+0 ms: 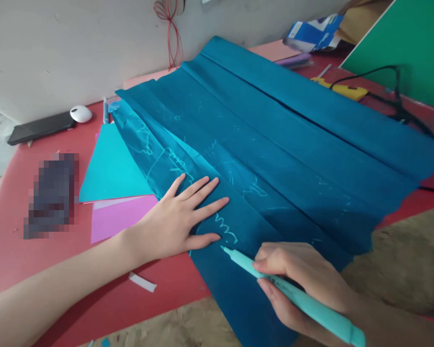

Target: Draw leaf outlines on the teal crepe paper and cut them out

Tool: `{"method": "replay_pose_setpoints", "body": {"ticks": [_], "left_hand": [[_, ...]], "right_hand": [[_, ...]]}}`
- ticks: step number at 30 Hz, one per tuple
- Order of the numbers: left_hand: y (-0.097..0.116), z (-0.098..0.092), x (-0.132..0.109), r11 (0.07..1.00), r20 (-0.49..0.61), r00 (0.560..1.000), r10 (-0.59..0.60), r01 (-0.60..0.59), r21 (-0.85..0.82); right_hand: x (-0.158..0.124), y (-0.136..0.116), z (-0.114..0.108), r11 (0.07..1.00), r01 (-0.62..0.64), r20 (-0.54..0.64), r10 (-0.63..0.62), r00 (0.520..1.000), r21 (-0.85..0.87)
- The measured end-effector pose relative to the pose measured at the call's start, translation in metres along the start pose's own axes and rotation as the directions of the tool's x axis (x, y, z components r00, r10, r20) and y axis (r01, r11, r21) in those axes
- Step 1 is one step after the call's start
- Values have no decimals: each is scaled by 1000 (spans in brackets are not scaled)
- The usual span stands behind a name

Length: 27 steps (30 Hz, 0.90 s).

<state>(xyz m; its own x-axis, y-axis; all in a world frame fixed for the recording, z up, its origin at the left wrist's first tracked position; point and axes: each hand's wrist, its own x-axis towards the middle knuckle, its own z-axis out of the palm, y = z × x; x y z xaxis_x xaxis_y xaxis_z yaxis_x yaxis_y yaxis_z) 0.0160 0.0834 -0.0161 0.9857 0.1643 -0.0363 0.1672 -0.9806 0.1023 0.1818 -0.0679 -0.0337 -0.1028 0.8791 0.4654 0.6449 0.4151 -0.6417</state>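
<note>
A large dark blue sheet, creased along several long folds, lies over the table and hangs past its front edge. Pale squiggly outlines run across its left part. My left hand rests flat on the sheet with fingers spread. In my right hand is a light turquoise marker, pinched between thumb and fingers. Its tip points left, close to a wavy line and near my left little finger or thumb side; whether it touches the sheet I cannot tell. Under the sheet's left edge lie turquoise paper and purple paper.
The red table meets a grey wall behind. A black case, a white mouse-like object and a blurred-out dark item are at left. A yellow tool, black cable and green board stand far right.
</note>
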Motion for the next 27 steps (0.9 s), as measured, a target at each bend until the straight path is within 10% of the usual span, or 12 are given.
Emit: {"method": "replay_pose_setpoints", "body": {"ticks": [27], "left_hand": [[0,0,0,1000,-15,1000,3,-3,5]], "right_hand": [[-5,-4,-5,993,-115,-140,115,984,6]]}}
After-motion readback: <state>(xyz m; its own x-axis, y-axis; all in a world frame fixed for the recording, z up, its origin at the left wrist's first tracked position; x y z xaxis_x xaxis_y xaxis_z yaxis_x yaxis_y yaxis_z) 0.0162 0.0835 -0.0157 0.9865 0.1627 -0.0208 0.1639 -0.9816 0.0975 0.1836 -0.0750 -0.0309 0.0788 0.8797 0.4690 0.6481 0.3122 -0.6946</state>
